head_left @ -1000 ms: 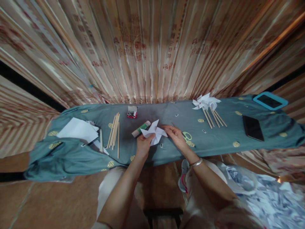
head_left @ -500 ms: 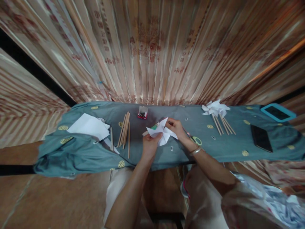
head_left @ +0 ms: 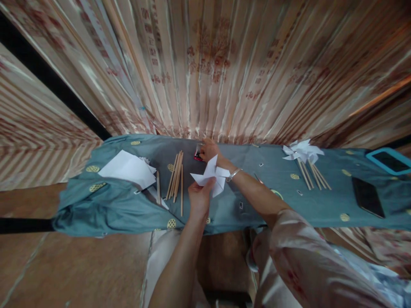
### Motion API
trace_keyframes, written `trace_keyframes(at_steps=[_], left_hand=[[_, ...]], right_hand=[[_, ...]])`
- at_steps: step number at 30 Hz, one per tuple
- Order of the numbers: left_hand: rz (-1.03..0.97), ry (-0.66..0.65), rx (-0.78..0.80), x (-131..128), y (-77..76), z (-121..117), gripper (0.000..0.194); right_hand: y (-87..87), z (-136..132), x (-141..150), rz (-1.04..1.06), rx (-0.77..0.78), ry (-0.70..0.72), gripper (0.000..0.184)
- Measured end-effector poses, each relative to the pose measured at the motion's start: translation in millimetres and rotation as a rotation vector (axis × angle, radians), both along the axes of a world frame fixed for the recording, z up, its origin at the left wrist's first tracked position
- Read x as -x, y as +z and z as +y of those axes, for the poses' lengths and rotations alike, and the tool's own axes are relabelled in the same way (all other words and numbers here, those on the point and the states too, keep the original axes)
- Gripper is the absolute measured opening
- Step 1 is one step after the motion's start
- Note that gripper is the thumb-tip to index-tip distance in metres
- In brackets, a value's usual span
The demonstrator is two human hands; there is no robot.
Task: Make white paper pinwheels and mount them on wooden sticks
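Observation:
My left hand (head_left: 199, 197) is closed on a folded white paper pinwheel (head_left: 211, 176), held just above the blue-green cloth (head_left: 109, 205). My right hand (head_left: 209, 149) stretches past the pinwheel to a small red box of pins (head_left: 197, 156) at the far edge of the cloth. Its fingers rest on the box, curled over it. A silver bangle sits on that wrist. A bundle of wooden sticks (head_left: 176, 176) lies just left of the pinwheel.
White paper sheets (head_left: 127, 169) lie at the left. Finished pinwheels on sticks (head_left: 304, 157) lie at the right, beyond them a black phone (head_left: 367, 196) and a blue-cased tablet (head_left: 389, 160). Green-handled scissors (head_left: 275, 193) peek out beside my right forearm. A striped curtain hangs behind.
My right hand left the pinwheel and reached forward and left to the red pin box. My left hand kept hold of the pinwheel. The view shifted left.

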State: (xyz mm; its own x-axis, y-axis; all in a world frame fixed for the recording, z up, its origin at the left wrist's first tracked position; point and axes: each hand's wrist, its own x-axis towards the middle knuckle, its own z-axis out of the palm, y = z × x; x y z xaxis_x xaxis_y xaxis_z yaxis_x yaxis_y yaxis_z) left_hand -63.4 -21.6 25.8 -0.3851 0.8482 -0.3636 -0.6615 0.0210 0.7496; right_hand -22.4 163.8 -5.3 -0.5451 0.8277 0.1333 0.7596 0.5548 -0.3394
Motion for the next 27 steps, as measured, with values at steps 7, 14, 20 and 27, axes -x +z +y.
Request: trace_keyframes(at_steps=[7, 14, 20, 27], left_hand=[[-0.025, 0.034, -0.003, 9, 5.6, -3, 0.038], [-0.031, 0.007, -0.003, 7, 5.9, -5, 0.038], [-0.016, -0.003, 0.021, 5, 4.1, -4, 0.035], [-0.014, -0.001, 0.014, -1, 3.6, -3, 0.030]], right_hand=[[-3.2, 7, 4, -0.087, -0.024, 0.081, 0.011], [-5.2, 4, 11, -0.009, -0.050, 0.101, 0.012], [-11.0, 7, 9, 0.069, -0.038, 0.112, 0.010], [-23.7, 3, -2, 0.400, 0.046, -0.011, 0.012]])
